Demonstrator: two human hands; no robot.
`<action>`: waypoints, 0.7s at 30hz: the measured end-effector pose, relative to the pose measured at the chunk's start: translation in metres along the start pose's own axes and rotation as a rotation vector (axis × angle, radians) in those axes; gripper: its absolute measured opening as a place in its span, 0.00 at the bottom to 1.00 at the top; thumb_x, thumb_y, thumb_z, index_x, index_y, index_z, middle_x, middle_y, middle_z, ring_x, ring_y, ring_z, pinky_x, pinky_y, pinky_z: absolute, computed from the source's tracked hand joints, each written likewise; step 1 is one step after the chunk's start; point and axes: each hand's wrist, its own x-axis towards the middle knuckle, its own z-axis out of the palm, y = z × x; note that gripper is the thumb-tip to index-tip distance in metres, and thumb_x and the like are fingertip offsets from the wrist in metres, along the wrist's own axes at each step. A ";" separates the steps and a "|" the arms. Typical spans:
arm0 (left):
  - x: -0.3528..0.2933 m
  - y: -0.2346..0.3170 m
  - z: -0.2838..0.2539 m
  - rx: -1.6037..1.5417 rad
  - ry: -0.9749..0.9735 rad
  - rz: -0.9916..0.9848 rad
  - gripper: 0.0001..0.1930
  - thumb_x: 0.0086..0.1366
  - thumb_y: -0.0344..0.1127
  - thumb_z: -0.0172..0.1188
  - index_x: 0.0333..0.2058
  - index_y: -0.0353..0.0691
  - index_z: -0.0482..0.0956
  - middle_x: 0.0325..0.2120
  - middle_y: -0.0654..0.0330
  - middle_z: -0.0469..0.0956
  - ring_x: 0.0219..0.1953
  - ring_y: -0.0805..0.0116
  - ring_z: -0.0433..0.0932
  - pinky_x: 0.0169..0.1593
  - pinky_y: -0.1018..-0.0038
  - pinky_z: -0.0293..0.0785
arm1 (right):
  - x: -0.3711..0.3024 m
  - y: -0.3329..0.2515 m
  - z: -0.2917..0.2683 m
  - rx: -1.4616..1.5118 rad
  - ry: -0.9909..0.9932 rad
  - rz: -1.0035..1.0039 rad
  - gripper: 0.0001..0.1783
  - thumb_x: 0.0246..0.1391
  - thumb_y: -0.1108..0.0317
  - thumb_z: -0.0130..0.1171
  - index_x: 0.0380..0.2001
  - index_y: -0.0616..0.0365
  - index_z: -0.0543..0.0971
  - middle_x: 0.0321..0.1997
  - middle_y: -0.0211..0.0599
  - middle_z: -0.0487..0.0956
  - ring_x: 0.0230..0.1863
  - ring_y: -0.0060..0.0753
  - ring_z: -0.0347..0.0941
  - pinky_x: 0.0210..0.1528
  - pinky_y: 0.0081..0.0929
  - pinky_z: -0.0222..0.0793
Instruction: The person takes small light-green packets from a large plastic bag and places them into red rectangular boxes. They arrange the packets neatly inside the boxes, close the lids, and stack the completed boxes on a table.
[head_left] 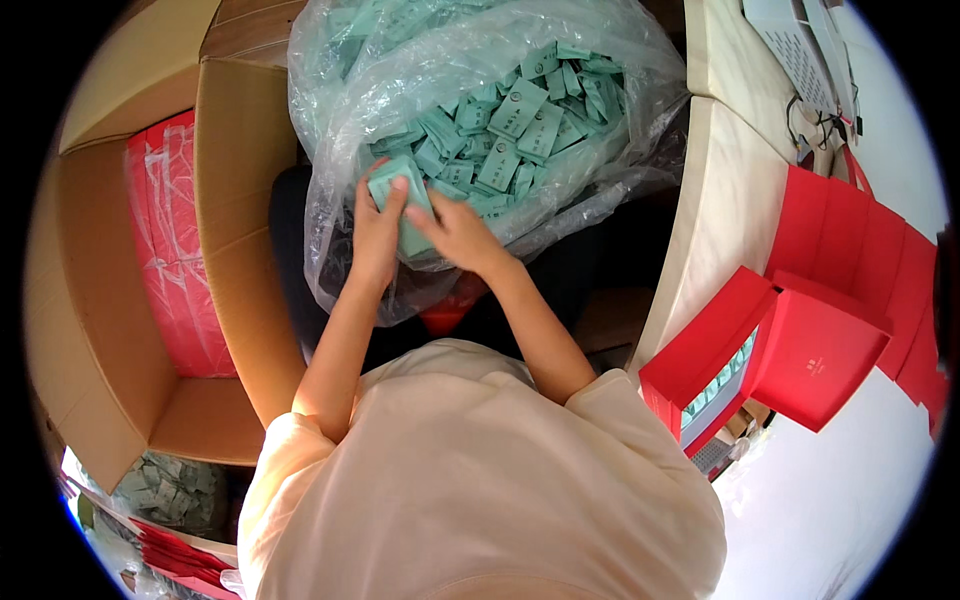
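Observation:
A small stack of light green sachets [391,178] is gripped in my left hand [375,232], thumb laid over the top. My right hand [462,234], slightly blurred, closes on the right side of the same stack, its fingertips partly hidden by the sachets. Both hands are over the near left rim of a large clear plastic bag [335,180]. Many loose green sachets [519,108] with dark print fill the bag, lying at all angles just beyond my hands.
An open cardboard box [240,220] on the left contains red boxes [175,250] in clear wrap. Beside me on the right, an open red gift box [820,350] holds rows of green sachets. More red boxes [850,235] and a pale counter edge [705,200] stand there. Another sachet bag [175,495] is lower left.

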 end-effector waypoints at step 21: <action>-0.005 -0.012 -0.014 0.361 0.149 0.192 0.27 0.72 0.52 0.37 0.50 0.32 0.70 0.48 0.53 0.70 0.51 0.65 0.67 0.57 0.73 0.60 | -0.037 -0.044 -0.010 0.227 0.541 0.206 0.19 0.64 0.56 0.45 0.47 0.62 0.67 0.40 0.53 0.74 0.42 0.47 0.72 0.47 0.35 0.65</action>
